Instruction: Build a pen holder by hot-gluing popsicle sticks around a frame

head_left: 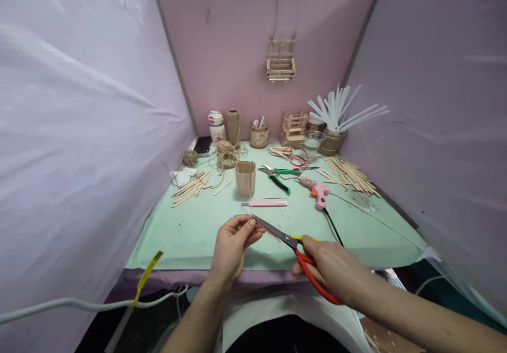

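Note:
My left hand (234, 239) pinches a thin wooden strip (246, 211) between thumb and fingers, just above the table's near part. Wrapped round the red and yellow handles of a pair of scissors (282, 235) is my right hand (335, 268). The scissor blades point left, their tips touching or very close to the strip at my left fingertips; I cannot tell whether they are cutting. Beyond my hands lies a pink craft knife (269, 204). A small cup made of upright wooden sticks (245, 179) stands behind it.
Green-handled cutters (279, 183) and a pink glue gun (319, 193) with a cord lie right of centre. Loose craft sticks (192, 188) are at left, more sticks (352, 174) at right. Twine (226, 155), jars and white glue sticks (336, 107) line the back. Fabric walls enclose the table.

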The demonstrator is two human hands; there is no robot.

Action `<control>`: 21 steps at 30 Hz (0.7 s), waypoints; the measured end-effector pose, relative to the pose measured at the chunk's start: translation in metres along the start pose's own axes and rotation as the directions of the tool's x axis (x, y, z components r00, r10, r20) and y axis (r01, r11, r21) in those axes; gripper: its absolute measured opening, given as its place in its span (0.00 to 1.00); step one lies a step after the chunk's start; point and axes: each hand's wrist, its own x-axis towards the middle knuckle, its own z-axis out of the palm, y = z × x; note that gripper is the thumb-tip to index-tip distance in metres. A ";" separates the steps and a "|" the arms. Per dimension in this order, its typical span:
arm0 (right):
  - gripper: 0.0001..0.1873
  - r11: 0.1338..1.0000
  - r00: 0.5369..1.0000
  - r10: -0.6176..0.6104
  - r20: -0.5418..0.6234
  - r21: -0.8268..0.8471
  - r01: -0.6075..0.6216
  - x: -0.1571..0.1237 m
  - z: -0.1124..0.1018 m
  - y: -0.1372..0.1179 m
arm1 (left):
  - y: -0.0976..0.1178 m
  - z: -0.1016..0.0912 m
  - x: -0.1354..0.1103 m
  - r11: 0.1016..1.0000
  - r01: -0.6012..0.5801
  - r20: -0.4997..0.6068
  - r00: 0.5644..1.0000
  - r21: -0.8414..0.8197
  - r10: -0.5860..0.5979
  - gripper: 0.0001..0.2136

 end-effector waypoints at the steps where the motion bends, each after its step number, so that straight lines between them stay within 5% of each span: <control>1: 0.12 1.000 1.000 0.001 -0.013 -0.020 -0.001 0.000 -0.001 -0.001 | -0.001 0.001 -0.001 1.000 -0.001 0.002 1.000 0.005 0.001 0.15; 8: 0.22 0.991 1.000 0.022 -0.009 -0.128 -0.023 0.000 -0.006 -0.007 | -0.007 0.006 -0.009 1.000 0.001 0.025 1.000 0.028 -0.002 0.15; 21: 0.15 0.987 0.995 0.099 -0.002 -0.127 -0.098 -0.006 -0.006 -0.010 | -0.005 0.007 -0.012 0.999 0.035 0.076 0.996 0.026 -0.037 0.14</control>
